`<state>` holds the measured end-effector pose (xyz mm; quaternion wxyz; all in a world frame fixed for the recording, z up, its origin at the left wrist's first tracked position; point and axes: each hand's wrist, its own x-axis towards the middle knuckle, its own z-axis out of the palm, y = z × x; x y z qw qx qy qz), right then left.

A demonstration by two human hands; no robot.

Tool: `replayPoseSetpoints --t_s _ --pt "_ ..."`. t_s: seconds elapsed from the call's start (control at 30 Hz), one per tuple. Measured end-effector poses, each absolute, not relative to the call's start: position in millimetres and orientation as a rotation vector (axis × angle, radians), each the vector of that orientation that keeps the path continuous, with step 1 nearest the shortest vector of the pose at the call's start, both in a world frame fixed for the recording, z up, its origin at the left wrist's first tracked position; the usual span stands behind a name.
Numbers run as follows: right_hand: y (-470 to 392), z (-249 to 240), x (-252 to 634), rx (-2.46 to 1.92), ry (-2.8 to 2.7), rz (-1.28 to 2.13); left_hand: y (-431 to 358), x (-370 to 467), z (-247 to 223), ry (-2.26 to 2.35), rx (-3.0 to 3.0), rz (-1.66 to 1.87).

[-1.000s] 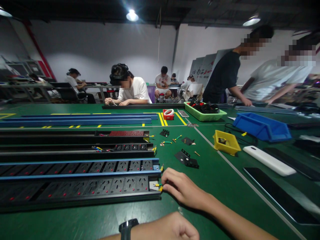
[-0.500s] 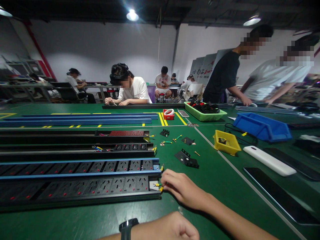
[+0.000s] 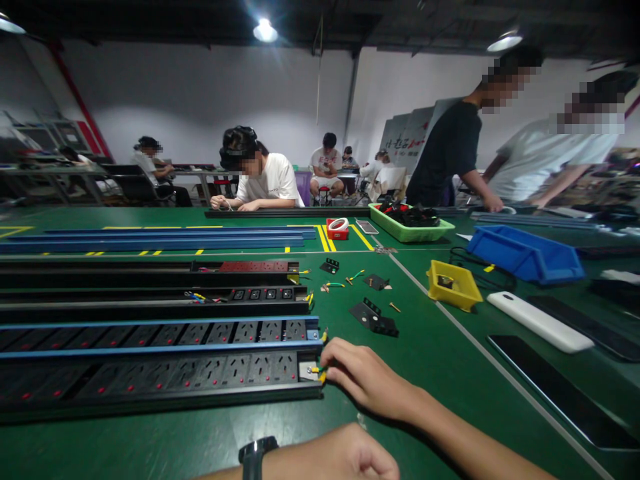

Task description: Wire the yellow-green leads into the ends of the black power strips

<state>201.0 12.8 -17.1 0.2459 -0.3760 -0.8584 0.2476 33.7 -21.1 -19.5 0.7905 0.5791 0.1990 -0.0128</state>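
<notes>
A black power strip (image 3: 210, 377) with a row of sockets lies lengthwise, its open end toward me on the right. At that end, my right hand (image 3: 370, 377) pinches a short yellow-green wire (image 3: 323, 375) between thumb and fingers. The fingertips hide part of the wire. Low in the view, my left hand (image 3: 350, 453) is curled closed with a dark watch (image 3: 257, 453) on its wrist. Whatever its fingers may hold is hidden. Beside the black strip runs a blue-edged power strip (image 3: 200, 337), with another wire end at its tip.
Black end brackets (image 3: 373, 317) and a screw (image 3: 395, 307) lie beyond my right hand. A yellow bin (image 3: 454, 293), a blue bin (image 3: 525, 257), a white power bank (image 3: 537, 323) and a phone (image 3: 560, 393) stand to the right. Two more strips (image 3: 260, 267) lie behind. Co-workers are across the table.
My right hand's fingertips have shifted very slightly left at the wire. My left hand has stayed in place.
</notes>
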Motion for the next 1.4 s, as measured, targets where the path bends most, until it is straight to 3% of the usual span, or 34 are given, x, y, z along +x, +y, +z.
replayPoseSetpoints --t_s 1.4 --pt "11.6 -18.8 199.1 -1.052 -2.268 0.678 -20.8 33.3 -21.5 0.412 1.296 -0.007"
